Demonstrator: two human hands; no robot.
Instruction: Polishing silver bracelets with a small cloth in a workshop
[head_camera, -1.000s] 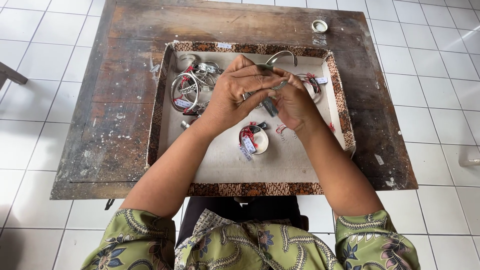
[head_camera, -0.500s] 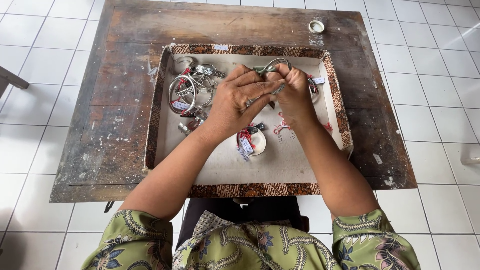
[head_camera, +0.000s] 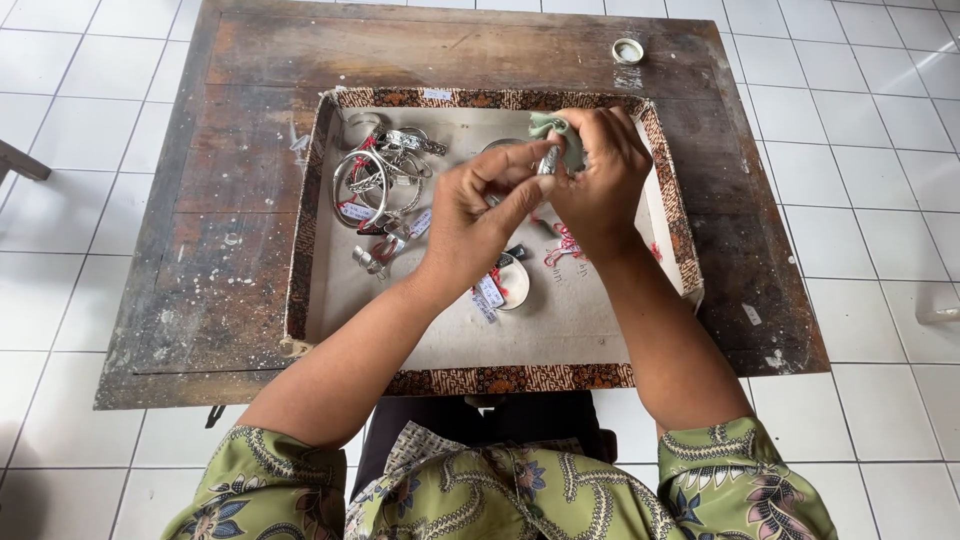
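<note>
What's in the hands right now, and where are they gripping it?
The right hand clutches a green cloth bunched in its fingers; the left hand pinches a small silver piece against it, grip point hidden.

Silver piece (head_camera: 549, 160) mostly behind fingers (head_camera: 520, 165)

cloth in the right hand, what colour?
Pale green cloth, bunched in the right hand over the tray; seen in the head view.

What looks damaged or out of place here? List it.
The table is worn, stained and paint-spattered. A small white lid sits alone beyond the tray. Tagged bangles lie tangled in the tray's far left corner.
</note>
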